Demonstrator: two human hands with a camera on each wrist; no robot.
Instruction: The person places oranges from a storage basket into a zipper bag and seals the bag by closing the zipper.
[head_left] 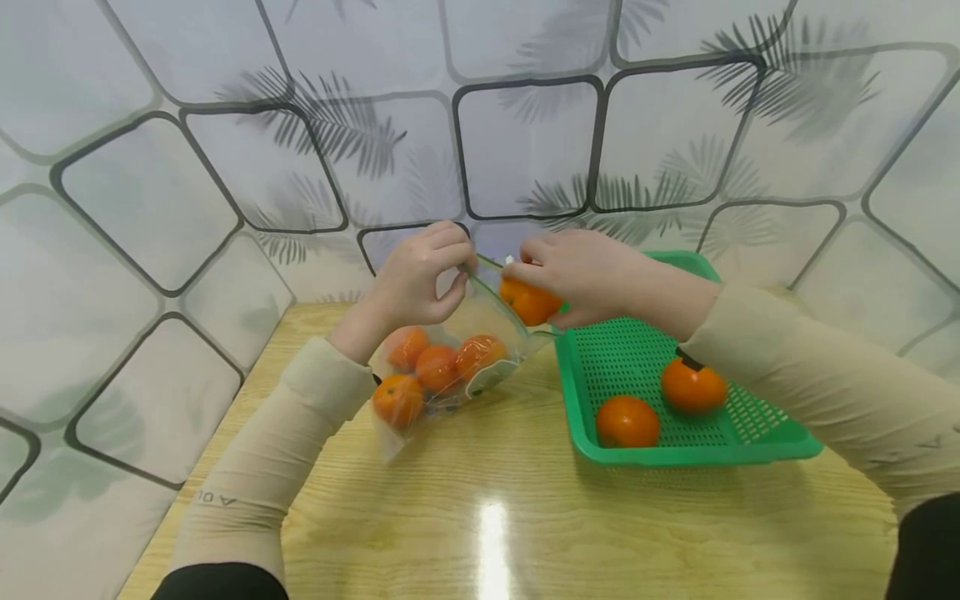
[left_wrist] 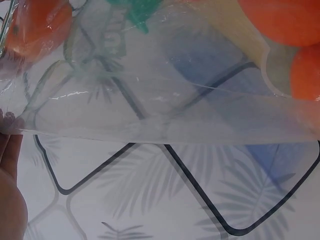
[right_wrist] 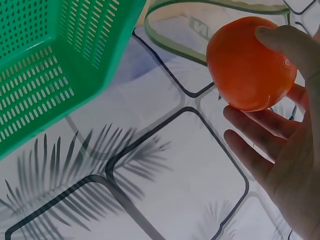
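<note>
Green basket (head_left: 675,456), clear bag (head_left: 486,315), and one orange fruit (head_left: 534,303) held at the bag's mouth.
Nearest on the wooden surface (head_left: 405,525), two fruits (head_left: 628,423) sit in the basket; left of it, four lie inside the bag. Beyond them, the left hand (head_left: 422,275) pinches the bag's rim and the right hand (head_left: 576,273) grips the single fruit; only the right wrist view shows fingers spread opposite its thumb. Behind stands a leaf-patterned wall (head_left: 528,146).
</note>
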